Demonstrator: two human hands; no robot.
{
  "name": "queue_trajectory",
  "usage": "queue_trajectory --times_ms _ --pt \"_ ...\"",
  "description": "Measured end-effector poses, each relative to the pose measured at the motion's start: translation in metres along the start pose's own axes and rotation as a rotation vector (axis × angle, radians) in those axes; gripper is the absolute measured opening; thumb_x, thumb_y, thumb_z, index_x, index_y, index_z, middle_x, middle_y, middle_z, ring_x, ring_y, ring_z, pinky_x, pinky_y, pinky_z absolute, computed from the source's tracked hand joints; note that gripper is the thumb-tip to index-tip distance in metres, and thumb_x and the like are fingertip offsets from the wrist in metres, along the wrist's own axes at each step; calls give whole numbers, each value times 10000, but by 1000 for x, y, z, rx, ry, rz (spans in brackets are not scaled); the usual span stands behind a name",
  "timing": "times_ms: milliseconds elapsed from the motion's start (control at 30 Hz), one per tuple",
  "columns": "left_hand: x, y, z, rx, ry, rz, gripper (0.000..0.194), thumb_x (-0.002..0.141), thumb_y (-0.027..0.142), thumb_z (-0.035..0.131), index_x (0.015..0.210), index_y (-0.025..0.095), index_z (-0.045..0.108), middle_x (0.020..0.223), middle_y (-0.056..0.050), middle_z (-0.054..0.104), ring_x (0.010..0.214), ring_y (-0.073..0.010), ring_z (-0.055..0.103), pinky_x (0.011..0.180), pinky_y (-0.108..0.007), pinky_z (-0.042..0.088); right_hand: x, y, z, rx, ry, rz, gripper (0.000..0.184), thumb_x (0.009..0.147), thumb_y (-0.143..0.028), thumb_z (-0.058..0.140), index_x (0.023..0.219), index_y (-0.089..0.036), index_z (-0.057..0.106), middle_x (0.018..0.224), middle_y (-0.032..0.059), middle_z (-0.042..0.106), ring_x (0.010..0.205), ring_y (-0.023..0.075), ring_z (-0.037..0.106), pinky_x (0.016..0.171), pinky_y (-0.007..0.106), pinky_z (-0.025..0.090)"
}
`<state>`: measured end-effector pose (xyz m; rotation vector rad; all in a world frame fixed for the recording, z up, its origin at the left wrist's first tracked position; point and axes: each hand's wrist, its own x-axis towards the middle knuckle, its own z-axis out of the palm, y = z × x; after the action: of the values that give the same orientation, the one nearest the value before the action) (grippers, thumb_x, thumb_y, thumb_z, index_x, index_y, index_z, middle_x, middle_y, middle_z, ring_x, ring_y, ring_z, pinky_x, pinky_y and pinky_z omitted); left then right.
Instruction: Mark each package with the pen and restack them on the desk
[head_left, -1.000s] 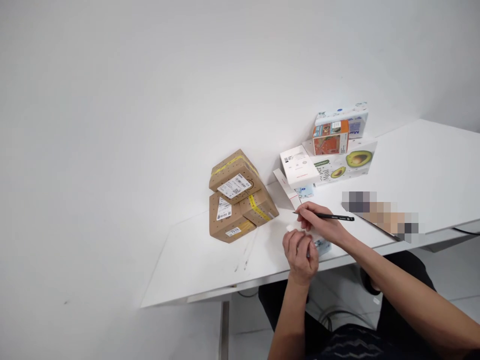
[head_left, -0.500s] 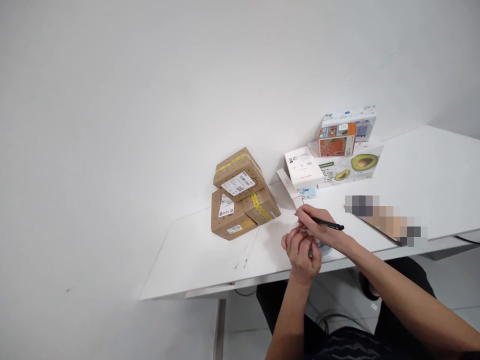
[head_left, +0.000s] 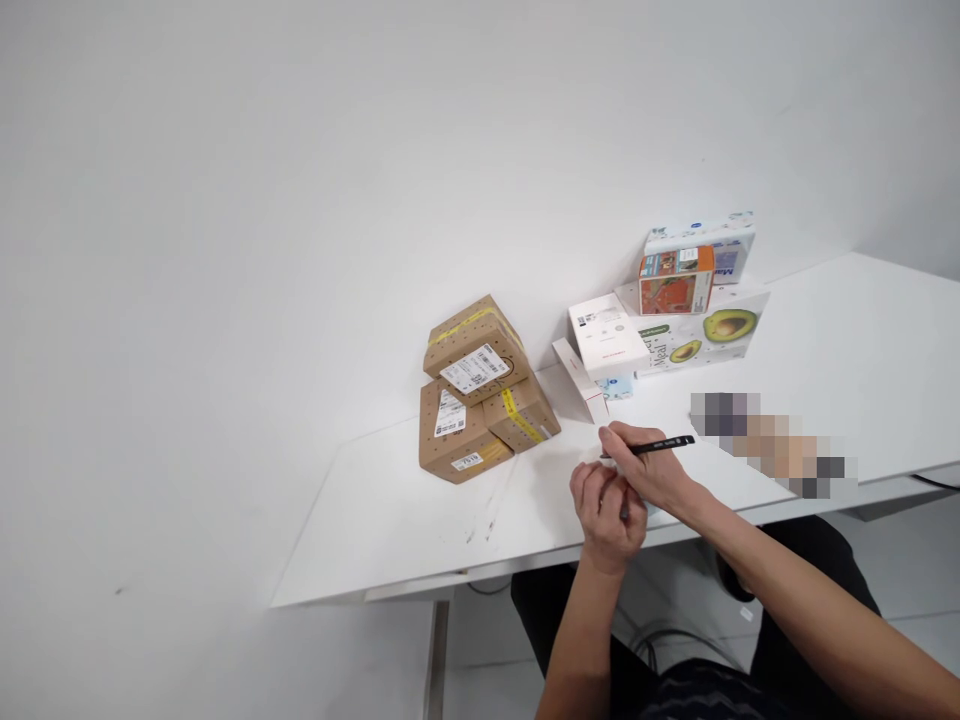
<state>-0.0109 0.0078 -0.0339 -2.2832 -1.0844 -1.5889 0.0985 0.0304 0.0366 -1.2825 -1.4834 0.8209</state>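
From the head camera, my right hand (head_left: 649, 472) pinched a slim black pen (head_left: 654, 445) near its tip, the barrel pointing away to the right and lying almost flat above the white tabletop (head_left: 840, 350); the tip sat close to the tabletop's near edge; my left hand (head_left: 606, 510) was curled, fingers folded in, just beside the right and touching it, at that same near edge; whether it clasped anything I could not tell. Toward the far left corner stood a stack of brown cardboard parcels with yellow tape and white labels (head_left: 480, 390); along the far edge lay a flat white box (head_left: 607, 335), a white carton printed with avocados (head_left: 701, 335), an orange carton (head_left: 675, 280) and a pale blue-and-white box (head_left: 720, 242) behind it.
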Motion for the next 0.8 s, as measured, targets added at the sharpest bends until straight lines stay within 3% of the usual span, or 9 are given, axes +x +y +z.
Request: queue_trajectory --times_ms 200,467,800 --pt "0 1 3 7 79 11 179 808 142 508 957 158 606 900 -97 640 915 -215 611 892 -450 505 1 0 1 -77 -2 10 403 916 -442 386 582 -228 311 514 -55 341 523 116 347 529 261 296" --pt "-1 0 3 5 77 4 181 832 173 479 959 156 608 904 -106 637 907 -214 616 891 -455 507 4 -2 2 -193 -32 -14 375 912 -424 365 592 -236 314 514 -47 387 514 126 362 545 267 310" --pt "0 -1 4 -11 86 6 168 817 154 505 948 154 610 905 -100 635 906 -212 612 886 -456 512 3 -4 1 -125 2 -30 384 908 -398 399 566 -228 356 491 -49 406 492 115 374 515 259 319"
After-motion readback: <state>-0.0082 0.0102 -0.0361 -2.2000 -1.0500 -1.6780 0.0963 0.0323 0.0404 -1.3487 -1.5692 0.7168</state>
